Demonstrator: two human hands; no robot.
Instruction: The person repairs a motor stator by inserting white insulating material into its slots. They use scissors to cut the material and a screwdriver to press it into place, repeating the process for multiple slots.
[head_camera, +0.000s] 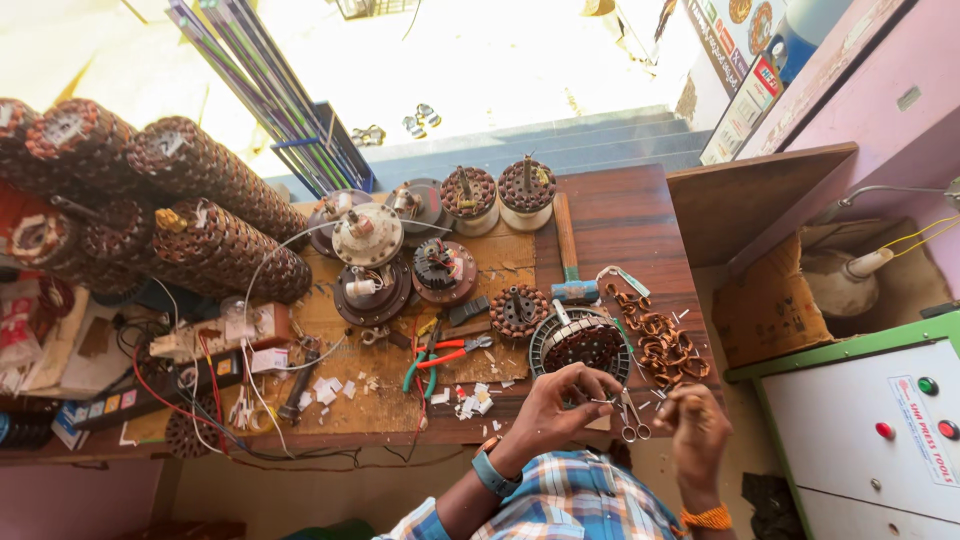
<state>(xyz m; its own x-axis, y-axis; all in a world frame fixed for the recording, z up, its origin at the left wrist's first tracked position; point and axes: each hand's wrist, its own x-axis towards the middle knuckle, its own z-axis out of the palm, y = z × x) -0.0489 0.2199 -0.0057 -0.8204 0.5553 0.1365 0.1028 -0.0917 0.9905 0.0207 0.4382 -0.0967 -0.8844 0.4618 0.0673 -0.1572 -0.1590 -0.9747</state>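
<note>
At the front edge of the workbench (600, 215), the left hand (556, 404) pinches something thin, too small to make out, just above small scissors (632, 420). Beside it the right hand (694, 425) is curled closed (what it grips is hidden). Just behind them lies a round motor winding (578, 342), with loose copper coils (662, 345) piled beside it.

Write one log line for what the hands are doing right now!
left hand: pinching thin wire | right hand: closed on wire end | scissors: on bench between hands | stator: behind
</note>
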